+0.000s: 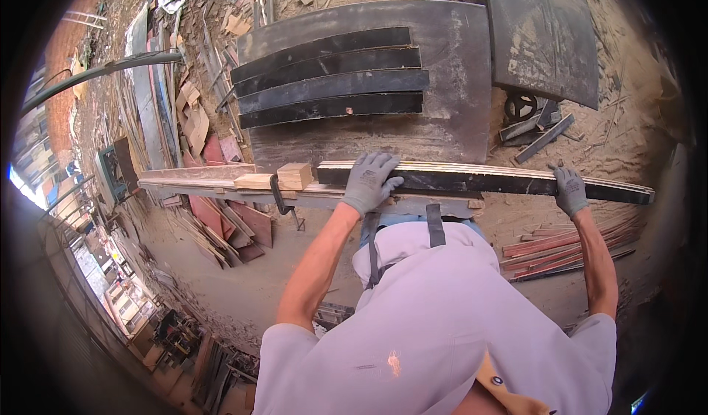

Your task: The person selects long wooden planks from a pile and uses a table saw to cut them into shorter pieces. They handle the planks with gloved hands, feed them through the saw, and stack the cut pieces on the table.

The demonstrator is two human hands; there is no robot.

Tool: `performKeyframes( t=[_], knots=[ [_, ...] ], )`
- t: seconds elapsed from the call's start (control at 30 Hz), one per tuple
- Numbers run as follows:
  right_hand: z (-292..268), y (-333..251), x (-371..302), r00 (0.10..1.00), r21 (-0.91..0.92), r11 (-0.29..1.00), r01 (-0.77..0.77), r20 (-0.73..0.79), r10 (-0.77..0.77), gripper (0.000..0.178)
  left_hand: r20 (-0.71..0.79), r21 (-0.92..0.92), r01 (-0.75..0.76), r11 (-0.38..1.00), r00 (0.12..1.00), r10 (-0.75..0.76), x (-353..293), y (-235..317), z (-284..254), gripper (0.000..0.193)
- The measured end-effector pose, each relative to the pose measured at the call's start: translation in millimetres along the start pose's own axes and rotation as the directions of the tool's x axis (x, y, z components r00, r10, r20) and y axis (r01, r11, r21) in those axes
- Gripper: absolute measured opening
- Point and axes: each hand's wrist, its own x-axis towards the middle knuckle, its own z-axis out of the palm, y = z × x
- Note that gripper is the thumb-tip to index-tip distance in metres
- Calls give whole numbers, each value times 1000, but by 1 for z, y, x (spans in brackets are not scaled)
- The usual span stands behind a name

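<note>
A long stack of black-faced plywood strips [479, 180] lies across in front of me, its pale layered edges facing up. My left hand [371, 183], in a grey glove, is closed over the stack near its left end, the thumb on the near black face. My right hand [569, 190], also gloved, grips it nearer its right end, which juts out past the hand. Left of the stack, a wooden block [295, 176] and a C-clamp [279, 194] sit on a long wooden rail [184, 182].
Several black plywood strips [332, 87] lie side by side on the brown metal table [457, 68] ahead. A second metal panel [542, 35] stands at the far right, with a handwheel [521, 106] below it. Reddish strips [568, 247] and scrap boards [228, 227] cover parts of the ground.
</note>
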Motion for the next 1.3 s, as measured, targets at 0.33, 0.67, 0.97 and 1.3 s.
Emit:
performKeyframes(
  t=[0.33, 0.67, 0.97, 1.3],
  knots=[
    [0, -43, 7, 999, 11, 1000, 18, -36, -18, 46, -10, -100, 110, 989, 994, -112, -26, -18, -7, 47],
    [-10, -66, 3, 999, 27, 999, -28, -26, 28, 47, -51, -75, 87, 993, 995, -91, -24, -25, -16, 45],
    [41, -44, 4, 975, -44, 999, -15, -221, 5, 49, 11, -37, 153, 988, 988, -153, -25, -29, -2, 45],
    [18, -30, -18, 985, -89, 986, -143, 86, 151, 44, -74, 170, -10, 985, 997, 23, -29, 7, 11, 51]
  ],
)
